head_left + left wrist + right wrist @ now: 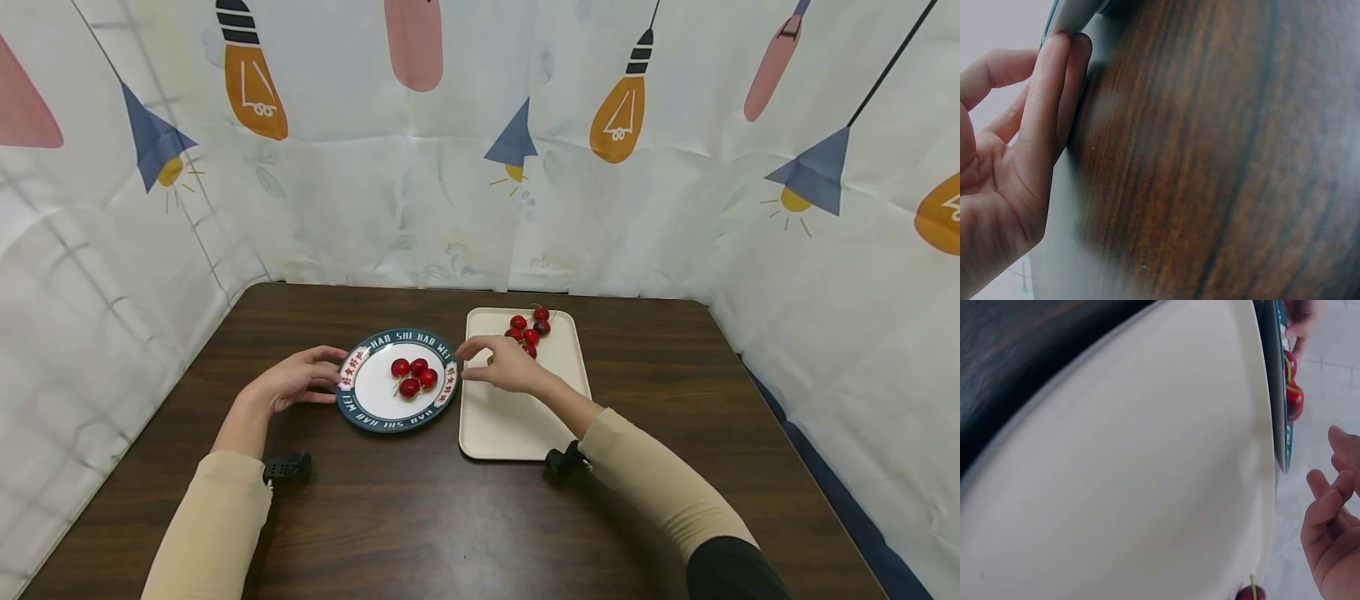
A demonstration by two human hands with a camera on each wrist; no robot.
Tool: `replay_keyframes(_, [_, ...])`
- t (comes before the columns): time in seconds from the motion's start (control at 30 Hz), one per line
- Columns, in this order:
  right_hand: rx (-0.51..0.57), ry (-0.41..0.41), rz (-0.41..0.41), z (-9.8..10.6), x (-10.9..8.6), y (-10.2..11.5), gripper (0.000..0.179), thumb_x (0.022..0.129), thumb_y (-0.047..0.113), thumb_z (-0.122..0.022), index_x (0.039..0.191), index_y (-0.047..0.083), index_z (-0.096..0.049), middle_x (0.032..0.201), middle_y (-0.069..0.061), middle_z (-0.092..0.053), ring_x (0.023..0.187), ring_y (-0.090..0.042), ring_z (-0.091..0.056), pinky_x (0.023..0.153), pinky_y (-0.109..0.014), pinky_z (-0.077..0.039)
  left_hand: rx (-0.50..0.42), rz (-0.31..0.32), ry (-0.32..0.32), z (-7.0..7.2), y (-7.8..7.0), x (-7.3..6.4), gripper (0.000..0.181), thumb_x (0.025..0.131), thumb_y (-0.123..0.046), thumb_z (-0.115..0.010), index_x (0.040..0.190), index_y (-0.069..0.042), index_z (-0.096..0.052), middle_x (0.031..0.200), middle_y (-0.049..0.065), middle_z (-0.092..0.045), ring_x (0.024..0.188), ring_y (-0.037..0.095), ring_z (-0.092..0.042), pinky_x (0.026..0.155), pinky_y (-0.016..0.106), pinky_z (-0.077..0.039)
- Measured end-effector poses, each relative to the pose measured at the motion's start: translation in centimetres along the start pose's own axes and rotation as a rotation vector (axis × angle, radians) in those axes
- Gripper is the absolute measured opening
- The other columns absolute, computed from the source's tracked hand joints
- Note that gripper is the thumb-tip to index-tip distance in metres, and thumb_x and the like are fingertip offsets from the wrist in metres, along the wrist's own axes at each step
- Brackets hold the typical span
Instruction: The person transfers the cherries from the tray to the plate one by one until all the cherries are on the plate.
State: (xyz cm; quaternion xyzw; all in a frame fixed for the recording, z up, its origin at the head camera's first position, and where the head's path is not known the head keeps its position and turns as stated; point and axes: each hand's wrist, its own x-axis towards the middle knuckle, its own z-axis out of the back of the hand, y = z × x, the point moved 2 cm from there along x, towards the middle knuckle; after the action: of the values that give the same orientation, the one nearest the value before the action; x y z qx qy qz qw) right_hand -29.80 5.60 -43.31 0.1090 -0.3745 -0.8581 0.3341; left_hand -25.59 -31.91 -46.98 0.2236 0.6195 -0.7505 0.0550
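Observation:
A round plate [367, 407] with a dark teal lettered rim bears several red cherries [409, 388]. My left hand [306, 379] is at its left rim, fingers reaching out to the edge. In the left wrist view, the left fingertips [1057, 47] touch the plate's edge [1075, 14]. My right hand [504, 364] hovers over the left side of a cream rectangular tray [510, 429], fingertips close to the plate's right rim. Nothing shows between the right hand's parted thumb and fingers in the right wrist view. More cherries [531, 336] lie at the tray's far end, partly behind the right hand.
The tray stands just right of the plate on a dark wooden table [450, 517]. A white curtain [420, 208] printed with lamps and bulbs hangs behind the table and along both sides. Each wrist wears a black strap [288, 467].

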Motion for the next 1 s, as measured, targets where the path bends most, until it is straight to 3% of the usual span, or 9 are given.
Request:
replay_keyframes(0.17, [0.009, -0.031, -0.023, 0.8, -0.6, -0.8, 0.034, 0.092, 0.018, -0.079, 0.123, 0.007, -0.072, 0.113, -0.008, -0.071, 0.106, -0.026, -0.063, 0.081, -0.034, -0.056, 0.002, 0.001, 0.0, 0.0, 0.1, 0.1, 0.066, 0.102, -0.01, -0.063, 0.157, -0.003, -0.028, 0.126, 0.022, -0.05, 0.099, 0.025, -0.063, 0.09, 0.044, -0.059])
replay_keyframes(0.47, [0.029, -0.073, -0.047, 2.4, -1.8, -2.5, 0.038, 0.093, 0.018, -0.078, 0.126, 0.003, -0.069, 0.117, -0.015, -0.071, 0.112, -0.03, -0.063, 0.086, -0.04, -0.055, 0.012, -0.008, 0.004, 0.1, 0.2, 0.1, 0.065, 0.102, -0.011, -0.063, 0.157, -0.003, -0.029, 0.127, 0.022, -0.049, 0.1, 0.025, -0.063, 0.09, 0.043, -0.059])
replay_keyframes(0.73, [0.071, -0.104, -0.096, 3.7, -2.9, -3.8, 0.04, 0.092, 0.017, -0.078, 0.128, 0.002, -0.067, 0.119, -0.017, -0.069, 0.071, -0.023, -0.061, 0.057, -0.034, -0.058, 0.009, -0.002, -0.004, 0.1, 0.1, -0.1, 0.064, 0.101, -0.01, -0.064, 0.155, -0.003, -0.031, 0.125, 0.022, -0.051, 0.1, 0.026, -0.063, 0.09, 0.042, -0.059])
replay_keyframes(0.83, [0.067, -0.123, -0.108, 4.2, -3.1, -4.2, 0.038, 0.092, 0.016, -0.079, 0.126, 0.002, -0.068, 0.118, -0.017, -0.069, 0.075, -0.023, -0.062, 0.056, -0.033, -0.058, 0.009, -0.005, 0.002, 0.0, 0.1, -0.1, 0.065, 0.101, -0.01, -0.063, 0.156, -0.002, -0.03, 0.126, 0.023, -0.05, 0.1, 0.026, -0.063, 0.09, 0.042, -0.059])
replay_keyframes(1.0, [0.085, -0.155, -0.129, 5.0, -3.7, -4.9, 0.034, 0.091, 0.013, -0.079, 0.122, 0.001, -0.069, 0.118, -0.018, -0.068, 0.088, -0.034, -0.061, 0.056, -0.035, -0.057, 0.01, -0.004, -0.001, 0.1, 0.0, -0.1, 0.065, 0.101, -0.01, -0.063, 0.156, -0.002, -0.029, 0.128, 0.023, -0.049, 0.101, 0.026, -0.063, 0.09, 0.043, -0.059])
